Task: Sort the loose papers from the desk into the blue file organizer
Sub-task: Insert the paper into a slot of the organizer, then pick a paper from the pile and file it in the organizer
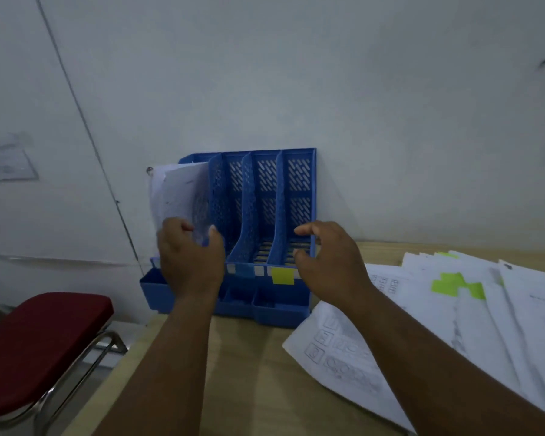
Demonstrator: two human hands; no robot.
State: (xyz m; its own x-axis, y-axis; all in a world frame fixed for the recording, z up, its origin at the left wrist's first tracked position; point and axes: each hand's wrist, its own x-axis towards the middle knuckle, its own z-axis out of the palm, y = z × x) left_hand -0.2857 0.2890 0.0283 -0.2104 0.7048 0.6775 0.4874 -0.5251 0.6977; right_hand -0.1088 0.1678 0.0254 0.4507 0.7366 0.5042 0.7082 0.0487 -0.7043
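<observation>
Organizer: blue perforated plastic, four upright slots, on wooden bench against wall.
Left hand: grip pinching curled white sheets in leftmost slot.
Right hand: fingers loosely curled, holding nothing.
Loose papers: fanned on bench, right.

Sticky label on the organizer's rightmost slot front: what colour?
Yellow: the sticky label on the blue file organizer, clearest in the head view.

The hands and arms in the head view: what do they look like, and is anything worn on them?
Both the left hand and the right hand are bare: no gloves, rings, watch or bracelet show. Both forearms are bare too, with no sleeve visible up to the bottom edge of the picture. The fingers have short nails, as far as the blur allows.
</observation>
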